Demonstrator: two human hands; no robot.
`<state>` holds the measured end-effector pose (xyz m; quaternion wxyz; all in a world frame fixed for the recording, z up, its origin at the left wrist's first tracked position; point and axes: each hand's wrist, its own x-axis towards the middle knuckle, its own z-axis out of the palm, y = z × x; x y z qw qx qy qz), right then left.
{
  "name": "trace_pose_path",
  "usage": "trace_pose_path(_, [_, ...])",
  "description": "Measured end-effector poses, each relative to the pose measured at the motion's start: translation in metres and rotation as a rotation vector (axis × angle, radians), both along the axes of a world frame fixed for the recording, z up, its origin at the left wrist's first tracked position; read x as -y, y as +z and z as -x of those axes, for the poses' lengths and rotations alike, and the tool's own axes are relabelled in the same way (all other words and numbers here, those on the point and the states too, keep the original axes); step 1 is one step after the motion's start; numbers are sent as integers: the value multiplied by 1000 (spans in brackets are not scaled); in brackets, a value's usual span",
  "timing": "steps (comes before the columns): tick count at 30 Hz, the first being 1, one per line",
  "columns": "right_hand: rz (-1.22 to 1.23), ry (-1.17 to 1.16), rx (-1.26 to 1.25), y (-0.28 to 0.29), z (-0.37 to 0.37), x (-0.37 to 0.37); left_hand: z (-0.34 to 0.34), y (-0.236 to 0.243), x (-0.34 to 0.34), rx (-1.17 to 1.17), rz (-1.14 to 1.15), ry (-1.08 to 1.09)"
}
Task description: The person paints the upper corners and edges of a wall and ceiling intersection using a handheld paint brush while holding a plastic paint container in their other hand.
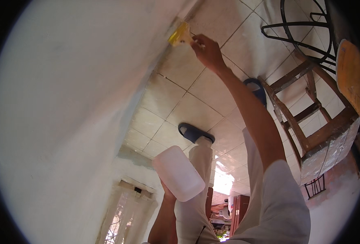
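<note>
My right arm reaches far out, and my right hand (207, 49) is closed around the pale handle of a wide paintbrush (180, 34). The brush's yellow head is at the foot of the white wall (78, 85), close to where it meets the floor; I cannot tell if it touches. Nearer to me, my left hand (166, 190) grips a whitish plastic container (179, 174) from its side. The container's smooth rounded face is toward the view, so its inside is hidden, as are most of my left fingers.
Pale tiles (202, 91) cover the floor, where my feet stand in dark blue slippers (195, 133). On the right is a paint-spotted wooden chair (310, 118), with a black metal frame (298, 30) beyond it and an orange-brown panel (349, 75) beside it. A curtained window (127, 211) shows at the lower left.
</note>
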<state>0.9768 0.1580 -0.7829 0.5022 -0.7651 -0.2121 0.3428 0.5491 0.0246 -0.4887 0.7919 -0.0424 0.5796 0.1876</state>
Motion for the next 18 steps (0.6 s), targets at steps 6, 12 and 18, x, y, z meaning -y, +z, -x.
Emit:
trace_pose_path(6, [252,155,39,-24,6,46,-8,1,-4,35,5,1])
trace_pose_path(12, [321,121,165,-105,-25,-7,-7,-12,-4,54,25,-9])
trace_pose_path(18, [249,152,106,-54,-13,-37,4,-10,-2,19,14,9])
